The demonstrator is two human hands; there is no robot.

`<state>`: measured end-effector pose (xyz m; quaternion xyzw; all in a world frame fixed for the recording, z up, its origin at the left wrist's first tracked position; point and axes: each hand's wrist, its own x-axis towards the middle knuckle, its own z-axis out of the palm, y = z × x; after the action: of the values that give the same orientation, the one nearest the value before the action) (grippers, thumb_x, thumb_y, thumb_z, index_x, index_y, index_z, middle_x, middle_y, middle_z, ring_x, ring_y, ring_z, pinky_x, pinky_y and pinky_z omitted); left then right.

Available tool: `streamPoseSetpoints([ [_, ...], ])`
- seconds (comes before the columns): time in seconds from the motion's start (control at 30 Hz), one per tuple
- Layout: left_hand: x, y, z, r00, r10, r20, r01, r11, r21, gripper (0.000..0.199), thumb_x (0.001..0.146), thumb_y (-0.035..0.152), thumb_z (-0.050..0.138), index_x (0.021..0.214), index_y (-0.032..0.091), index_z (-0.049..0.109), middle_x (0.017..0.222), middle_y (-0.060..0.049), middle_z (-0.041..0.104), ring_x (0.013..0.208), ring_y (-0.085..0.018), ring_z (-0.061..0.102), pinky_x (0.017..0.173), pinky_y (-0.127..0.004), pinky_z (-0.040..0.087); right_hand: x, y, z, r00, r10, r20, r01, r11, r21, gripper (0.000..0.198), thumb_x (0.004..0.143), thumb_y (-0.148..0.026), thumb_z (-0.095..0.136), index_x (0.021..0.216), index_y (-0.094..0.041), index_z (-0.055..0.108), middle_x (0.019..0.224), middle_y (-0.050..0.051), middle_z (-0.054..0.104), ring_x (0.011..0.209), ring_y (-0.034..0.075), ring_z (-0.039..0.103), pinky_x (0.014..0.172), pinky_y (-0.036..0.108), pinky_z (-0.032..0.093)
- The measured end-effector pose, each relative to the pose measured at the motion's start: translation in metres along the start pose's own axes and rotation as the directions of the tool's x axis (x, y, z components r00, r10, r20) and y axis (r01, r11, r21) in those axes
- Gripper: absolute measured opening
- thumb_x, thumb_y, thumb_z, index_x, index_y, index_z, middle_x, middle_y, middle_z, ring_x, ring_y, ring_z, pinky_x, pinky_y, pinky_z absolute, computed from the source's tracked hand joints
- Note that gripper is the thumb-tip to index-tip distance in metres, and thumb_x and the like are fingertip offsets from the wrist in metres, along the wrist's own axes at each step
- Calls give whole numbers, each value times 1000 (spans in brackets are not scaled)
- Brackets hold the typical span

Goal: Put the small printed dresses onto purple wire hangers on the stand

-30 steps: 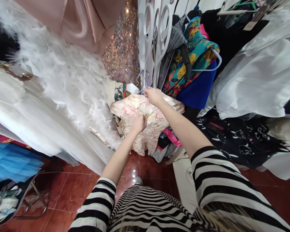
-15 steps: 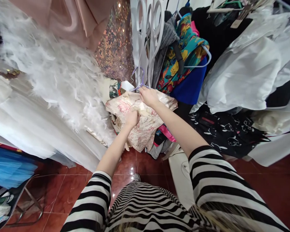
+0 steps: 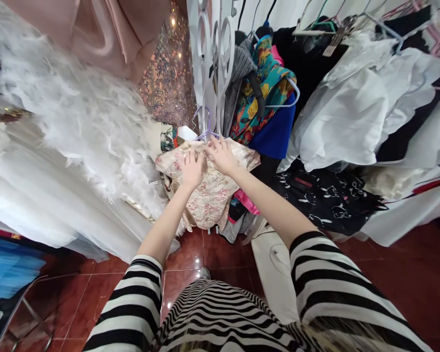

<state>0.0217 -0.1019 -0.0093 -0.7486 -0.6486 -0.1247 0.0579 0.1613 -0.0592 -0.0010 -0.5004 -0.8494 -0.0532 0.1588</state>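
Observation:
A cream garment with a pink floral print (image 3: 212,200) hangs in the middle on a purple hanger (image 3: 207,131). My left hand (image 3: 193,169) lies against the front of its upper part, fingers extended. Close beside it, my right hand (image 3: 222,155) rests near the neckline just under the hanger, its fingers stretched out and apart. Neither hand appears to grip the cloth. A white tag (image 3: 187,133) shows left of the hanger. The palms and the cloth beneath them are hidden.
White feathered clothing (image 3: 91,117) and a sequined fabric (image 3: 170,73) hang on the left. To the right are a teal floral garment (image 3: 258,85) and white satin clothing (image 3: 346,117). A white scrolled metal frame (image 3: 225,54) rises behind. Below, a white case-like object (image 3: 275,274) stands on red tiles.
My left hand has gone from a closed fist to extended fingers and moved up the garment. My right hand has opened from its pinch near the hanger. The view has shifted slightly right.

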Motion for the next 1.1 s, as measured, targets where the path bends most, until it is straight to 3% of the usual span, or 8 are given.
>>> streamPoseSetpoints([
  [0.13,14,-27,-13,997,-38,-74,39,999,10,71,88,16,45,158,17,35,165,-15,36,154,-31,31,126,-51,25,-2,25,5,981,180,-75,-181,983,-3,70,90,-20,49,157,-10,34,154,26,45,141,41,41,114,65,30],
  [0.27,20,-65,-24,999,-49,21,49,999,5,66,88,16,42,154,19,43,159,-12,48,145,-28,46,121,-43,36,-6,56,-3,966,260,11,-260,965,36,56,93,-19,42,147,-6,48,136,26,61,124,37,56,106,54,43],
  [0.4,24,-91,-31,998,-57,28,58,998,-25,57,89,17,44,145,23,55,149,-9,59,135,-26,56,113,-36,45,-9,72,-9,966,253,49,-256,963,89,50,91,-10,39,137,-9,59,132,21,64,120,31,61,107,44,45],
  [0.57,33,-107,-35,991,-136,-18,133,985,-110,42,94,19,42,122,21,72,125,-12,71,121,-25,65,103,-32,51,-10,85,1,947,319,-49,-302,930,208,40,91,-14,43,124,-14,65,122,18,68,108,31,66,94,41,51],
  [0.7,43,-114,-35,991,-132,12,133,984,-119,39,95,21,43,112,22,78,118,-11,76,114,-25,69,103,-32,50,-12,95,10,944,331,15,-326,919,221,34,98,-19,35,102,-21,69,105,13,75,101,29,69,87,36,51],
  [0.77,48,-119,-34,991,-128,42,132,984,-120,37,93,21,45,106,22,80,113,-11,78,111,-26,70,104,-33,50,-12,97,12,928,369,55,-372,911,176,36,101,-22,33,103,-23,69,104,12,77,101,28,70,81,34,51],
  [0.9,56,-132,-29,992,-124,24,125,947,-297,26,88,24,57,96,22,82,104,-8,81,101,-25,74,97,-32,55,-12,100,14,891,434,131,-448,887,111,32,102,-29,37,113,-25,66,112,11,77,104,29,71,74,33,50],
  [1.1,63,-140,-19,979,-204,-23,154,805,-573,11,74,26,69,75,17,76,86,-7,80,83,-23,73,81,-30,58,-25,131,23,914,355,196,-398,878,267,30,99,-37,42,74,-27,55,89,10,76,94,28,71,81,33,52],
])
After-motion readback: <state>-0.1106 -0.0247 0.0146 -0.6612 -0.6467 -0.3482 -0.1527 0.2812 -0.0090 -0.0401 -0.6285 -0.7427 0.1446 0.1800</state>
